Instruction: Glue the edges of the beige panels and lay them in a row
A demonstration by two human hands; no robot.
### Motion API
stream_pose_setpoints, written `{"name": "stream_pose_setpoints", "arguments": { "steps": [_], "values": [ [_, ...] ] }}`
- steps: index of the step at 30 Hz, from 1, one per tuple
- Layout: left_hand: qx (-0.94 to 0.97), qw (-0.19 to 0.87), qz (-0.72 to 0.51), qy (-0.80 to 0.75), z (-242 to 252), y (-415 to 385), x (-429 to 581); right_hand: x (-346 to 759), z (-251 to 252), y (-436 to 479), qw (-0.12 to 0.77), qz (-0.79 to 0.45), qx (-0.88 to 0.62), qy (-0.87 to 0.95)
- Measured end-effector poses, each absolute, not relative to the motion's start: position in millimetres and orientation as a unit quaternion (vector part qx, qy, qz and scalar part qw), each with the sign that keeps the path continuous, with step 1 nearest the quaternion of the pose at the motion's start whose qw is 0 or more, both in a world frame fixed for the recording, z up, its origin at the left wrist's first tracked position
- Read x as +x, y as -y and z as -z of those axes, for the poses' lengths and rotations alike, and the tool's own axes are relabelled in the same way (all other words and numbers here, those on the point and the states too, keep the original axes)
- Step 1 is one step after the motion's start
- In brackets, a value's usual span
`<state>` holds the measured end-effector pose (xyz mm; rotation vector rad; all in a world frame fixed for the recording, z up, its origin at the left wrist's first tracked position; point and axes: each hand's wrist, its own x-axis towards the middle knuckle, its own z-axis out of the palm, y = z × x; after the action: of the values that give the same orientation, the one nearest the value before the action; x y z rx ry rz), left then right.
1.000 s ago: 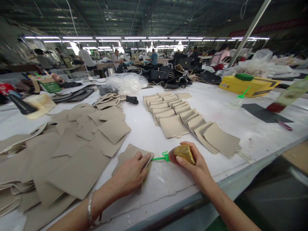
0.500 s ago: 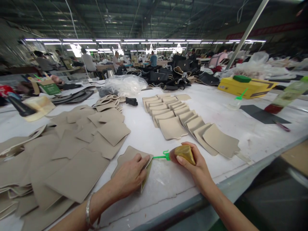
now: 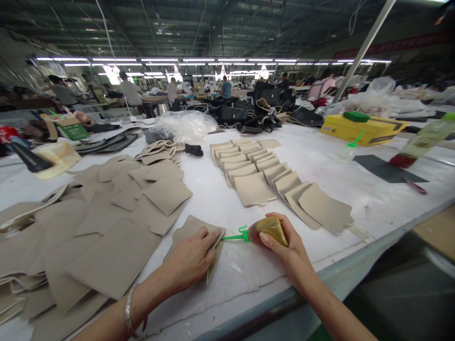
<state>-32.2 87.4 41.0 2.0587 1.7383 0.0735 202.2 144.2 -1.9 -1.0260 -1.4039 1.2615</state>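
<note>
My left hand (image 3: 194, 255) is closed on a grey-beige leather piece (image 3: 188, 227) lying on the white table, its fingers bent over the right edge. That edge is lifted, and a yellowish underside shows below it. In my right hand (image 3: 289, 244) is a squeeze bottle (image 3: 268, 231) of amber liquid, tipped on its side. The bottle's thin green nozzle (image 3: 234, 236) points left, and its tip is at the lifted edge of the piece. Whether liquid is coming out cannot be seen.
Many loose leather pieces (image 3: 113, 255) are heaped on the left. Two overlapping rows of pieces (image 3: 256, 187) lie beyond my right hand. A yellow box (image 3: 362, 130), a second small bottle (image 3: 348, 151) and a tilted clear bottle (image 3: 423, 142) stand at the right. Black bags (image 3: 245, 111) and people are farther back.
The nozzle tip has shifted slightly down along the edge of the leather piece, and my right hand has moved a little with it. My left hand stays nearly still.
</note>
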Motion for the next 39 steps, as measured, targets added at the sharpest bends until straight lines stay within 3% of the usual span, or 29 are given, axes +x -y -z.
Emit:
{"name": "stream_pose_setpoints", "arguments": {
  "steps": [5,11,17,24,39],
  "values": [
    [0.743,0.218,-0.025,-0.632,-39.1,-87.7,-32.5,203.6,3.3,-145.3,0.482,-0.507,-0.421,0.578],
    [0.743,0.214,-0.023,-0.633,-39.4,-87.6,-31.8,204.5,-1.2,-132.0,0.423,-0.577,-0.404,0.57],
    [0.741,0.216,-0.022,-0.635,-39.2,-87.0,-32.9,198.9,-3.6,-139.0,0.477,-0.516,-0.426,0.57],
    [0.737,0.213,-0.025,-0.641,-39.5,-85.6,-32.1,205.7,-2.3,-111.4,0.394,-0.57,-0.418,0.587],
    [0.736,0.206,-0.027,-0.644,-38.0,-85.2,-30.7,205.8,-4.8,-97.6,0.379,-0.584,-0.436,0.57]
  ]
}}
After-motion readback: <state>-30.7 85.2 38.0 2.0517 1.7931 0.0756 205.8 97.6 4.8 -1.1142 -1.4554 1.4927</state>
